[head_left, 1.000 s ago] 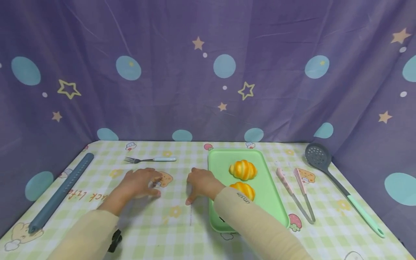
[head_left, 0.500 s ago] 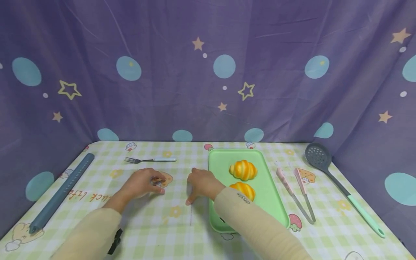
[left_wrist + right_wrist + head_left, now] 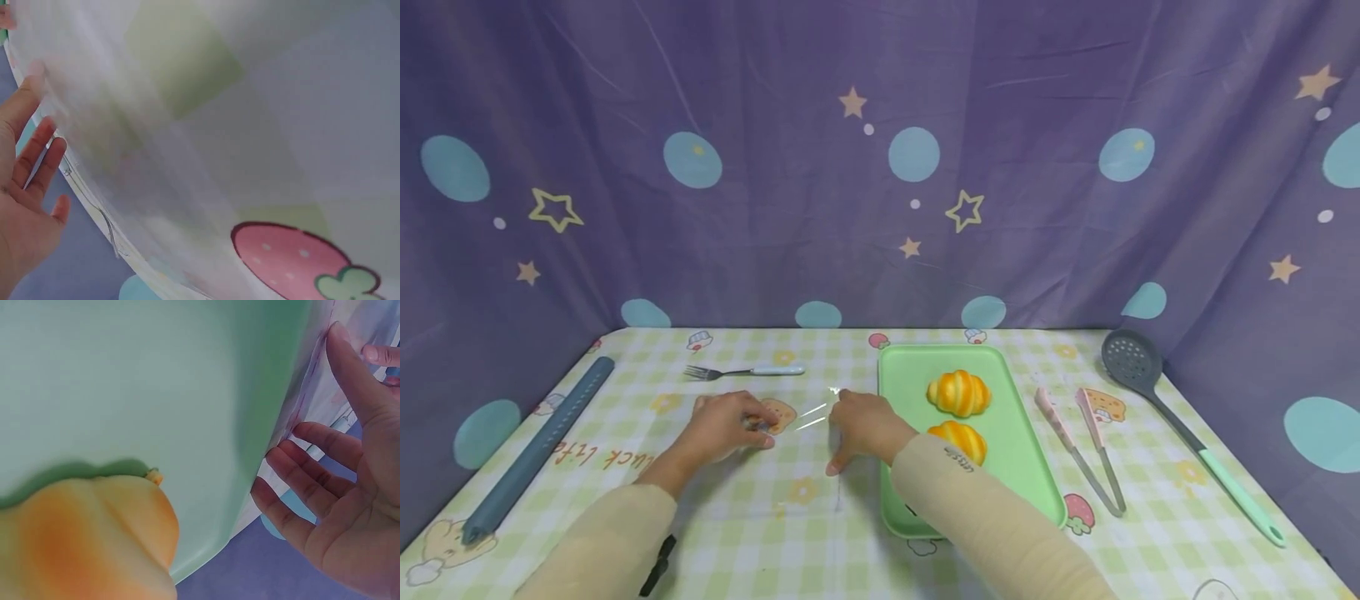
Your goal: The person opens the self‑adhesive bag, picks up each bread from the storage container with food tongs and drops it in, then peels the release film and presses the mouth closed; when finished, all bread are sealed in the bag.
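Note:
Between the two hands a clear plastic bag (image 3: 811, 415) lies on the checked cloth, hard to see except for bright glints and a thin pinkish line along its right side. At its left part, my left hand (image 3: 728, 423) pinches the film between thumb and finger; a blurred fingertip (image 3: 35, 70) shows at the film in the left wrist view. My right hand (image 3: 867, 427) rests at the bag's right side, its fingers (image 3: 306, 481) straight along the lined edge, beside the green tray (image 3: 895, 358). How the film lies under the hands is partly hidden.
Two croissants, one behind (image 3: 959, 393) and one nearer (image 3: 961, 442) partly under the right sleeve, lie on the tray. A fork (image 3: 775, 370) lies behind the left hand, a dark blue roll (image 3: 542, 446) far left. Pink-tipped tongs (image 3: 1101, 458) and a skimmer (image 3: 1180, 429) lie right.
The left hand has shifted slightly right and its thumb and finger have drawn closer together. White glints now show on the film between the hands. The right hand stays in place.

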### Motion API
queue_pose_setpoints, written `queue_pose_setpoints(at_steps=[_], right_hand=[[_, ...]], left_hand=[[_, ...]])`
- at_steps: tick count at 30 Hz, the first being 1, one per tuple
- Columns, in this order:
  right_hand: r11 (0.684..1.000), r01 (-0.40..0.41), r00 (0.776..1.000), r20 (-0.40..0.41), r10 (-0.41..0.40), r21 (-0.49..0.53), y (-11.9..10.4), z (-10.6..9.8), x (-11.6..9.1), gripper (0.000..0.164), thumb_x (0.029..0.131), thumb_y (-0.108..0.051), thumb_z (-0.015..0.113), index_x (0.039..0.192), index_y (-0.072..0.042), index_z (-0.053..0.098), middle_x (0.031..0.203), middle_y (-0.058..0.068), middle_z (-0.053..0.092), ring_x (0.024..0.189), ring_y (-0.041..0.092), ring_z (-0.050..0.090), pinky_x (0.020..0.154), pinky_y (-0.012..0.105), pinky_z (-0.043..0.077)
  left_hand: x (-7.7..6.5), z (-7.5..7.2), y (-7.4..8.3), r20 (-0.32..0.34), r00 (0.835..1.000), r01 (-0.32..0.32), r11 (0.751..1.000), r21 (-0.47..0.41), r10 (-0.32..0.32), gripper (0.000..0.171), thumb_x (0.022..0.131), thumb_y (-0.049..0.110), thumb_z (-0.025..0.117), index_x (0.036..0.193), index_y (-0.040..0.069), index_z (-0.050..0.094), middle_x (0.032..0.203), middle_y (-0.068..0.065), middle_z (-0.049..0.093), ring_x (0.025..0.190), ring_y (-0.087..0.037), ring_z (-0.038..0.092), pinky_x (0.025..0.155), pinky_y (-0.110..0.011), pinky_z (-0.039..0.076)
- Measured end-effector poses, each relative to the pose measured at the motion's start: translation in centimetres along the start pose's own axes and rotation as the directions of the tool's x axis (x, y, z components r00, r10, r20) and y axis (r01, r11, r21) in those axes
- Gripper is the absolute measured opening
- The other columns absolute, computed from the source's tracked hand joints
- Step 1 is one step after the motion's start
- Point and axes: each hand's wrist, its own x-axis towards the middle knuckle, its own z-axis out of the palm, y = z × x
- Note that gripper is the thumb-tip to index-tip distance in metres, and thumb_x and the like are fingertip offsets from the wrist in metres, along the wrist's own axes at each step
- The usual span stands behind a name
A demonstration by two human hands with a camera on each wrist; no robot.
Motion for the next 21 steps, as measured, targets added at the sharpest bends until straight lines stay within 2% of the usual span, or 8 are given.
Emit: queue_pose_setpoints(at_steps=[7, 12, 16, 21], right_hand=[[0.999, 0.005, 1.000, 0.018, -0.004, -0.038, -0.1, 0.1, 0.1, 0.065, 0.056, -0.057, 0.077, 0.106, -0.018, 0.067, 0.106, 0.001, 0.055, 0.089, 0.015, 0.054, 0.074, 0.030, 0.047], [0.999, 0.005, 0.999, 0.032, -0.003, -0.054, -0.1, 0.2, 0.3, 0.066, 0.056, -0.059, 0.076, 0.107, -0.018, 0.066, 0.111, 0.001, 0.055, 0.093, 0.015, 0.054, 0.076, 0.030, 0.048], [0.998, -0.004, 0.999, 0.039, 0.006, -0.064, -0.1, 0.1, 0.3, 0.066, 0.057, -0.059, 0.075, 0.108, -0.018, 0.065, 0.122, 0.002, 0.053, 0.101, 0.016, 0.053, 0.079, 0.030, 0.047], [0.999, -0.003, 0.999, 0.035, 0.005, -0.049, -0.1, 0.1, 0.2, 0.064, 0.057, -0.058, 0.076, 0.106, -0.018, 0.066, 0.118, 0.003, 0.054, 0.097, 0.017, 0.054, 0.078, 0.031, 0.047]], left_hand=[[0.0, -0.5, -0.8, 0.071, 0.996, -0.050, 0.997, -0.052, 0.054, 0.031, 0.070, 0.041, 0.074, 0.096, 0.023, 0.072, 0.102, 0.000, 0.062, 0.096, -0.024, 0.056, 0.085, -0.050, 0.040], [-0.3, -1.1, -1.3, 0.106, 0.992, -0.065, 0.998, -0.020, 0.066, 0.035, 0.069, 0.040, 0.075, 0.099, 0.022, 0.071, 0.110, -0.007, 0.060, 0.103, -0.031, 0.053, 0.087, -0.055, 0.037], [-0.4, -1.1, -1.4, 0.102, 0.993, -0.054, 0.998, -0.012, 0.055, 0.035, 0.066, 0.036, 0.078, 0.098, 0.023, 0.071, 0.110, -0.008, 0.060, 0.104, -0.032, 0.053, 0.088, -0.056, 0.035], [-0.4, -1.0, -1.5, 0.042, 0.997, -0.064, 0.998, -0.027, 0.065, 0.027, 0.064, 0.032, 0.080, 0.089, 0.023, 0.072, 0.100, 0.000, 0.064, 0.098, -0.028, 0.056, 0.088, -0.053, 0.036]])
